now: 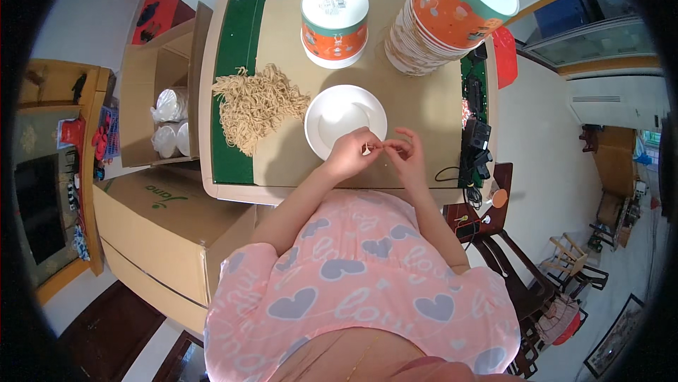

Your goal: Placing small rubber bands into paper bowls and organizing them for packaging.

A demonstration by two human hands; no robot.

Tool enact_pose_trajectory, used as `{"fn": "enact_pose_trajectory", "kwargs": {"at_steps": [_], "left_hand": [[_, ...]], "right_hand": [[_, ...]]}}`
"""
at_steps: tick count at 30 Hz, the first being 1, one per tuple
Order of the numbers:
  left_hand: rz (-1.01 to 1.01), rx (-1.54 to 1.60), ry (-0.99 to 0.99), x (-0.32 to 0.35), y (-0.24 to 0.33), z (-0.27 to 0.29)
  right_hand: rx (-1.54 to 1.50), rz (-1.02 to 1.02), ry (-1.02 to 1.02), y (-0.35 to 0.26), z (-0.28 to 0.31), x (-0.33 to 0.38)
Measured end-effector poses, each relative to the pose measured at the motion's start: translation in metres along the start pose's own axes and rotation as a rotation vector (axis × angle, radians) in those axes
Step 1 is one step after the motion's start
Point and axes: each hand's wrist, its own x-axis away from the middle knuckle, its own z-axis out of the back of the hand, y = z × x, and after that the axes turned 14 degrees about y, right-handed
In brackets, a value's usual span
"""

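now, both hands meet fingertip to fingertip above the near side of the worktop (234,41). the left hand (351,154) is curled narrow, with a small pale thing (366,149) showing between its fingers; what this thing is, i cannot tell. the right hand (405,158) is also pinched narrow, its tips against the left ones, but whether it holds a part of the same thing i cannot tell. the white bowl (339,110) stands just beyond, and the left hand covers part of its near rim. the pile of beige string (256,110) lies to the left of the bowl.

for such fine work, i think it is better to pinch lightly and close to the tips, so the fingers do not hide the piece. one hand should be steady while the other moves little. it would also be wise that the left wrist does not press on the bowl rim, because a light bowl may slide or tip.
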Motion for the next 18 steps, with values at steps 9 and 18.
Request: {"fn": "enact_pose_trajectory", "kwargs": {"at_steps": [9,18], "left_hand": [[0.09,0.133,0.046,0.0,-0.005,-0.002],[0.139,-0.004,0.077,-0.007,0.0,0.006]], "right_hand": [[0.221,0.137,-0.008,-0.024,-0.006,0.0],[0.199,0.12,0.005,-0.011,-0.006,-0.005]]}}
